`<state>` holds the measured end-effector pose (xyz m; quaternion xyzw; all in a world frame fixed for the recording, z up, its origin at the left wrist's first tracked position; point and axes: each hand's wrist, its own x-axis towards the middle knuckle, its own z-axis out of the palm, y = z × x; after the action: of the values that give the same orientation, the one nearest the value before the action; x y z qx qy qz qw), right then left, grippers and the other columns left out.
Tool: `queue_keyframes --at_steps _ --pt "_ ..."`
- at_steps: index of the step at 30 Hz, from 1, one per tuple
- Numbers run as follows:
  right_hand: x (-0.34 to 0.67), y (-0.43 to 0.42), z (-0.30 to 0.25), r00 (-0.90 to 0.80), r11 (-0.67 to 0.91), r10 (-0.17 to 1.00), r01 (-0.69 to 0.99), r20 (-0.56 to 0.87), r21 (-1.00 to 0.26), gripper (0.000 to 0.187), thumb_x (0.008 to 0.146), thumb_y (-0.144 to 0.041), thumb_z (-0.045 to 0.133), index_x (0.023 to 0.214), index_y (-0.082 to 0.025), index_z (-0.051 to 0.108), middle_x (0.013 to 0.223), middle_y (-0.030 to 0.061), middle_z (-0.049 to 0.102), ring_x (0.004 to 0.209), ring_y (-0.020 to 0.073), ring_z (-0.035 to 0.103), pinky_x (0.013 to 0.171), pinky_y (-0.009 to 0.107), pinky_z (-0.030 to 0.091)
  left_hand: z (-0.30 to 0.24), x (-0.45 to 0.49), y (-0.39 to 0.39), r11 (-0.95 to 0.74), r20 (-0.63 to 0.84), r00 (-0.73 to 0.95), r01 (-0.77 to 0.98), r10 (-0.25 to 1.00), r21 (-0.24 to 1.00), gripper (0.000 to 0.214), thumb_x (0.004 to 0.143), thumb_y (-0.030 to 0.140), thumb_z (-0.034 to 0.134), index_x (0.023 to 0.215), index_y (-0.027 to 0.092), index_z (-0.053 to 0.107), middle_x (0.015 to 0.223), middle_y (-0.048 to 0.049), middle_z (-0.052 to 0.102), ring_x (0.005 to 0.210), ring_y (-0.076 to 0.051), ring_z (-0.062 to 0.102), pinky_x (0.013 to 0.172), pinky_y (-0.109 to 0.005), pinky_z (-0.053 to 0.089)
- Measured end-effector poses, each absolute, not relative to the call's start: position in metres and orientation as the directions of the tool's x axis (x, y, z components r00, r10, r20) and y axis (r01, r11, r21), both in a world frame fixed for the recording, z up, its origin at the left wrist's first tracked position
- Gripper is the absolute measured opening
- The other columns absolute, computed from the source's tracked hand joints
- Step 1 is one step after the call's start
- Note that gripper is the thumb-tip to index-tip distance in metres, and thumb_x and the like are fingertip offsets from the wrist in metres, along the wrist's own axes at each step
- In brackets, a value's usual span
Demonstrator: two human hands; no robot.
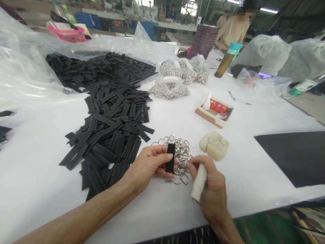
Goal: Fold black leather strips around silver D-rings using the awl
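My left hand (148, 162) pinches a short black strip (170, 158) between thumb and fingers, its flat face upward and its length nearly upright in view. Just beneath lies a pile of silver metal D-rings (181, 149) on the white table. My right hand (212, 184) is closed around a white, roll-like piece (199, 184) that sticks out toward me; its kind I cannot make out. The thumb and fingertip of that hand touch the pile's right edge, at a ring. To the left spreads a large heap of black strips (114, 125).
Bags of metal rings (170, 88) stand beyond the pile. A small cardboard box (209, 117) holds a red packet and white-tipped items. Nearby are a yellowish block (214, 145), a pen (238, 99), a bottle (228, 60) and a black sheet (291, 156). Another person (232, 30) works behind.
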<state>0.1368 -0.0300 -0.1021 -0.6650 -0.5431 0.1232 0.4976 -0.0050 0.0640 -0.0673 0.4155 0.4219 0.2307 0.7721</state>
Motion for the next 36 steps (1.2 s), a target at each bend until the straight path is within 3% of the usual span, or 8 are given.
queue_keyframes --at_steps 3,7,15,22,25,30,33,36 --pt "0.141 -0.031 -0.087 0.518 0.052 0.796 0.458 0.314 -0.887 0.009 0.084 -0.022 0.062 0.085 -0.021 0.053 0.079 -0.0019 0.06 0.069 0.013 0.056 0.059 0.022 0.045 -0.068 -0.003 0.058 0.51 -0.47 0.589 0.11 0.658 0.853 0.012 0.074 0.021 0.062 0.079 0.01 0.065 0.071 -0.0072 0.067 0.064 -0.016 0.063 0.051 -0.022 0.053" --pt "0.14 -0.033 -0.073 0.514 0.066 0.819 0.357 0.256 -0.932 0.01 0.083 -0.024 0.062 0.086 -0.022 0.053 0.084 -0.0008 0.062 0.073 0.0137 0.058 0.059 0.021 0.045 -0.065 0.0 0.046 0.381 -0.413 0.664 0.203 0.624 0.902 0.016 0.077 0.021 0.054 0.074 0.013 0.068 0.065 -0.004 0.064 0.062 -0.015 0.059 0.05 -0.021 0.049" --pt "0.131 -0.037 -0.074 0.479 0.055 0.833 0.428 0.278 -0.902 0.003 0.086 -0.022 0.057 0.084 -0.02 0.054 0.075 -0.0017 0.058 0.067 0.0124 0.055 0.052 0.019 0.043 -0.068 0.0 0.033 0.082 -0.223 0.669 0.236 0.709 0.968 0.021 0.081 0.022 0.051 0.074 0.017 0.069 0.063 -0.0014 0.06 0.061 -0.015 0.054 0.054 -0.02 0.044" --pt "0.137 -0.04 -0.066 0.443 0.004 0.876 0.39 0.191 -0.921 0.009 0.086 -0.027 0.057 0.082 -0.021 0.053 0.072 -0.0025 0.058 0.066 0.0123 0.053 0.052 0.019 0.042 -0.064 -0.003 0.033 0.036 -0.182 0.666 0.227 0.723 0.973 0.019 0.081 0.023 0.052 0.078 0.018 0.07 0.068 -0.0026 0.063 0.068 -0.017 0.056 0.057 -0.022 0.046" --pt "0.137 -0.041 -0.066 0.447 0.007 0.877 0.361 0.179 -0.933 0.009 0.087 -0.028 0.057 0.084 -0.021 0.053 0.075 -0.0012 0.061 0.067 0.0133 0.057 0.052 0.019 0.044 -0.062 -0.002 0.034 0.106 -0.214 0.654 0.201 0.726 0.974 0.02 0.082 0.02 0.05 0.097 0.017 0.063 0.071 -0.0032 0.064 0.07 -0.018 0.058 0.057 -0.023 0.047" --pt "0.132 -0.037 -0.068 0.464 0.059 0.855 0.357 0.232 -0.932 0.005 0.086 -0.027 0.057 0.085 -0.021 0.056 0.077 -0.0003 0.063 0.067 0.0148 0.06 0.054 0.022 0.049 -0.065 -0.001 0.035 0.374 -0.304 0.684 0.049 0.663 0.926 0.055 0.076 0.015 0.056 0.128 0.02 0.041 0.074 -0.0017 0.065 0.072 -0.019 0.061 0.057 -0.026 0.049" --pt "0.131 -0.037 -0.072 0.484 0.105 0.822 0.391 0.301 -0.914 0.003 0.086 -0.024 0.056 0.088 -0.022 0.058 0.085 0.0022 0.065 0.079 0.0178 0.063 0.057 0.023 0.051 -0.065 -0.001 0.037 0.431 -0.318 0.696 0.014 0.644 0.902 0.055 0.075 0.016 0.059 0.128 0.018 0.043 0.072 -0.0015 0.066 0.069 -0.018 0.062 0.058 -0.027 0.049" --pt "0.132 -0.041 -0.08 0.473 0.169 0.786 0.454 0.398 -0.875 0.008 0.088 -0.018 0.055 0.094 -0.023 0.056 0.095 0.0033 0.065 0.091 0.0185 0.063 0.062 0.024 0.052 -0.066 -0.002 0.04 0.52 -0.367 0.694 -0.012 0.62 0.854 0.043 0.073 0.017 0.063 0.115 0.014 0.054 0.075 -0.0047 0.069 0.067 -0.017 0.064 0.063 -0.029 0.051"
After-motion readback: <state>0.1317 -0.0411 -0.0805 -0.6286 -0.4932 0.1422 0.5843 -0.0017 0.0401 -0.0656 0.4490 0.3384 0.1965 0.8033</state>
